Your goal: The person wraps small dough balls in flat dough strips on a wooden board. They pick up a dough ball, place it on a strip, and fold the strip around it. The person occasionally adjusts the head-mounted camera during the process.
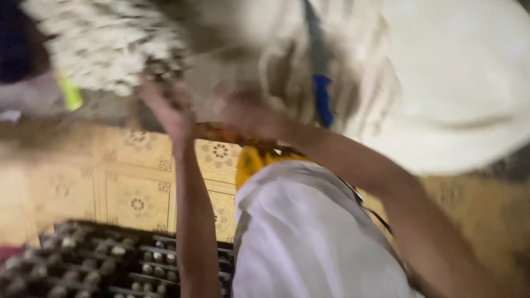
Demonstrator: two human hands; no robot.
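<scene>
White cloth (309, 243), big and smooth, fills the lower middle closest to the lens, with a yellow band (251, 160) at its upper edge. Large pale sack (458, 83) bulges across the upper right and cuts off free room on that side; more sacking, blurred, spreads over the top centre with a blue strap (323, 99) hanging down it. Yellow patterned floor tiles (127, 187) show bare space at middle left. Dark crate (105, 259) of rows of small round pale items sits at the lower left edge. Pile of white flowers (105, 38), fuzzy from motion, lies upper left, just above the left hand (168, 110); its grip looks spread, palm up, near the pile. Right hand (251, 118) reaches against the sacking; grip too blurred, cannot tell. Small green tag (70, 94) hangs below the flowers.
</scene>
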